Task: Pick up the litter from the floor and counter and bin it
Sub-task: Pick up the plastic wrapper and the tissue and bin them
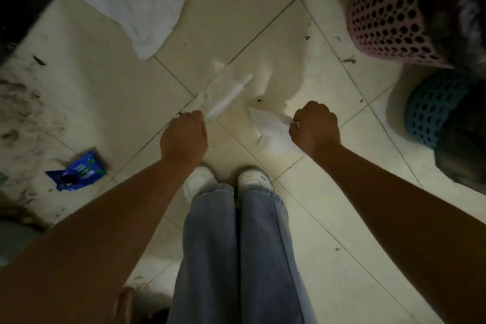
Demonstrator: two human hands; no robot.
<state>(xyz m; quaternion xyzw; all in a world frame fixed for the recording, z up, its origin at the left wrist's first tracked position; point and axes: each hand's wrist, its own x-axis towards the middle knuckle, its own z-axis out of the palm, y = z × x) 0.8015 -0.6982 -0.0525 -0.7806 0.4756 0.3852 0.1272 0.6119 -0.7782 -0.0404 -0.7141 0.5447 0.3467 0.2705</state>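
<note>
The left hand (184, 137) is clenching a clear plastic wrapper (223, 92) that is trailing toward one o'clock, and the right hand (314, 126) is gripping a crumpled white tissue (271, 130) — both held above the tiled floor (249, 21). A blue packet (77, 172) is lying at eight o'clock, a white plastic bag (136, 2) at eleven, and pink (386, 8) and teal (431, 116) baskets are sitting at two and three o'clock.

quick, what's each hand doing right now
Left hand: fingers closed on a clear crumpled plastic wrapper.
Right hand: fingers closed on a white crumpled paper tissue.
</note>
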